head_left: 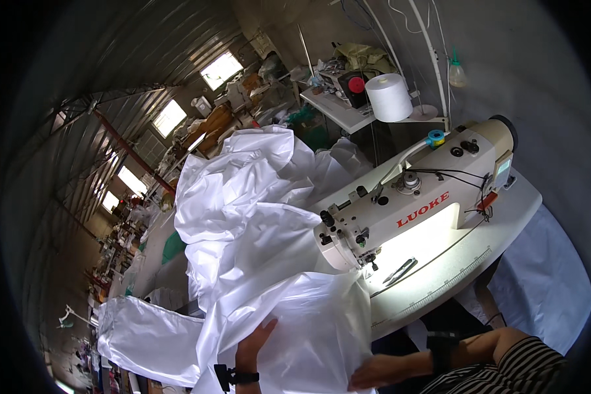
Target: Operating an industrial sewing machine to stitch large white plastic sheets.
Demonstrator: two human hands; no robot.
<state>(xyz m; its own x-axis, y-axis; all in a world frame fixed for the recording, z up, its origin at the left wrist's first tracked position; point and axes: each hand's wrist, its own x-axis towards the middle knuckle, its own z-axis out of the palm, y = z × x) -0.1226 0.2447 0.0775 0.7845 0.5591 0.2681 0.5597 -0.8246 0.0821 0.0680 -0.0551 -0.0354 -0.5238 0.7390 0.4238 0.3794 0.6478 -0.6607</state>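
A large sheet of shiny white fabric (pixel 256 223) is piled to the left of a cream industrial sewing machine (pixel 414 203) and drapes down toward me. My left hand (pixel 253 345) lies flat on the lower part of the fabric, fingers spread, a black band at the wrist. My right hand (pixel 377 371) rests on the fabric's right edge, fingers extended, below the machine's needle end (pixel 371 259). Neither hand grips anything that I can see.
The machine stands on a white table (pixel 466 262) with a ruler strip along its front and small scissors (pixel 400 269) under the lamp. A big white thread cone (pixel 389 97) stands behind. More white fabric (pixel 144 335) hangs lower left; other workstations recede far left.
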